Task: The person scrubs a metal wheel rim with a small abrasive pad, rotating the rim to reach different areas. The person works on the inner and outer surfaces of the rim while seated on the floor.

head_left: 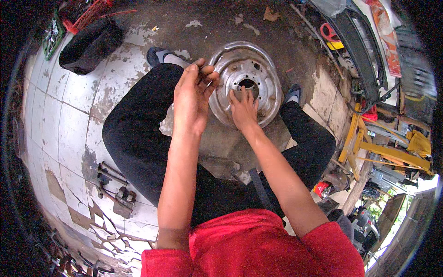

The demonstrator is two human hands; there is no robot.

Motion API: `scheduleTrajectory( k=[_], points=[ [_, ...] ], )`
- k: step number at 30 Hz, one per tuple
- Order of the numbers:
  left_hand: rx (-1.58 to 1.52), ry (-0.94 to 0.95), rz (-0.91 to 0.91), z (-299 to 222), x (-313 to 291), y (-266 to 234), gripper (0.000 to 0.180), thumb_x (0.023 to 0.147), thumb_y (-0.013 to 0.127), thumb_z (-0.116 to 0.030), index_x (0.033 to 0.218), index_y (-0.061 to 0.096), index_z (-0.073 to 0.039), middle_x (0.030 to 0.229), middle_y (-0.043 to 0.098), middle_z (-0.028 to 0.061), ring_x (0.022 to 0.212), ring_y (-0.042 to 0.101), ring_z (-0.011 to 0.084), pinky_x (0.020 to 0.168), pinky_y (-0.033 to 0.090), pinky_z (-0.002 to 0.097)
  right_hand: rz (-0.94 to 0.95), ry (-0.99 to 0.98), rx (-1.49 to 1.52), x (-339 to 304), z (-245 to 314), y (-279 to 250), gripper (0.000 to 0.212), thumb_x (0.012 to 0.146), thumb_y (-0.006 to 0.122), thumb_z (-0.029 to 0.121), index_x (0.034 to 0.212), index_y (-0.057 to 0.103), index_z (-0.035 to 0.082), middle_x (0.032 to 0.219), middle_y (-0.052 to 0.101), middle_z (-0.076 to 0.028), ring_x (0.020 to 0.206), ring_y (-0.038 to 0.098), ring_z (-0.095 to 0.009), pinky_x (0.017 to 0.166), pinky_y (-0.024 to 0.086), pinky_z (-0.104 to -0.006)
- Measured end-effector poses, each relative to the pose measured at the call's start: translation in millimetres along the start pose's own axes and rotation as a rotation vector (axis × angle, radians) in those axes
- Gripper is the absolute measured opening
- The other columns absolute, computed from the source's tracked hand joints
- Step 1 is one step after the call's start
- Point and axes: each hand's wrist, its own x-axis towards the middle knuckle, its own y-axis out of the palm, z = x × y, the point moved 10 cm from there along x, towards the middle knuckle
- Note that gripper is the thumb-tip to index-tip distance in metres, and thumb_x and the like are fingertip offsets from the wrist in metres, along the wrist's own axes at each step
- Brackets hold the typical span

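Note:
A bare metal wheel rim lies on the floor between my legs, its disc with a round centre hole and several bolt holes facing me. My right hand rests on the rim's disc just below the centre hole, fingers spread and flat. Raised at the rim's left edge, my left hand has its fingers loosely curled with gaps between them. I see nothing held in it, though part of its palm side is hidden by the fingers.
Metal tools with rods lie on the cracked white tiles at the left. A black bag-like object stands at the far left. On the right are a yellow metal frame, a dark curved panel and assorted parts.

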Motion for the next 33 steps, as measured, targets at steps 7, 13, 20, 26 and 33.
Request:
scheduleTrajectory(
  k=[7,13,20,26,33],
  points=[
    [0.003,-0.017,0.020,6,2,1,0.035,0.097,0.051,-0.027,0.123,0.051,-0.005,0.103,0.061,0.0066,0.096,0.058,0.0190,0.091,0.045,0.0363,-0.079,-0.013,-0.041,25,2,-11,0.048,0.094,0.049,0.029,0.141,0.040,0.025,0.150,0.026,-0.021,0.138,0.024,-0.043,0.105,0.021,-0.0670],
    [-0.016,-0.013,0.000,7,7,-6,0.035,0.098,0.049,-0.026,0.123,0.051,-0.003,0.102,0.061,0.0079,0.094,0.059,0.0191,0.090,0.046,0.0360,0.116,0.027,0.031,-7,0,7,0.049,0.094,0.049,0.030,0.142,0.038,0.024,0.153,0.019,-0.022,0.141,0.017,-0.043,0.107,0.016,-0.0683],
    [0.026,-0.010,-0.021,4,4,-3,0.035,0.099,0.046,-0.025,0.124,0.049,0.000,0.102,0.061,0.0092,0.093,0.060,0.0187,0.089,0.047,0.0361,0.077,-0.034,-0.120,26,2,-6,0.053,0.093,0.052,0.028,0.143,0.036,0.023,0.153,0.020,-0.023,0.139,0.021,-0.044,0.105,0.021,-0.0681],
    [0.014,-0.004,-0.025,6,4,-3,0.035,0.100,0.046,-0.025,0.124,0.050,0.000,0.102,0.061,0.0096,0.093,0.060,0.0188,0.089,0.047,0.0361,0.172,-0.018,-0.103,-11,0,-2,0.046,0.098,0.044,0.029,0.143,0.035,0.031,0.154,0.019,-0.020,0.141,0.017,-0.041,0.108,0.020,-0.0641],
    [-0.050,-0.015,0.047,9,13,-7,0.035,0.096,0.053,-0.028,0.123,0.053,-0.006,0.106,0.061,0.0063,0.097,0.058,0.0202,0.093,0.045,0.0366,0.143,0.012,-0.087,29,-2,-8,0.045,0.099,0.041,0.031,0.144,0.036,0.032,0.153,0.021,-0.020,0.140,0.019,-0.042,0.108,0.020,-0.0638]
  ],
)
